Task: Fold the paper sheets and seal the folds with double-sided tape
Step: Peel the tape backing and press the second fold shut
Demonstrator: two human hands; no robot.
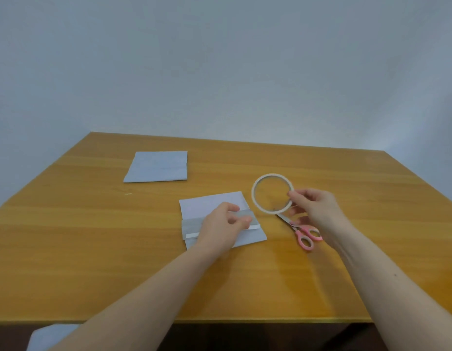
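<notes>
We see a half-folded white paper sheet lying flat on the wooden tabletop, a strip of tape running left to right across it. Our left hand pinches its flap. Just right of the sheet, our right hand holds up a thin tape roll, a pale hollow ring. Pink-handled scissors lie beneath. A finished folded sheet rests farther away, to the left.
</notes>
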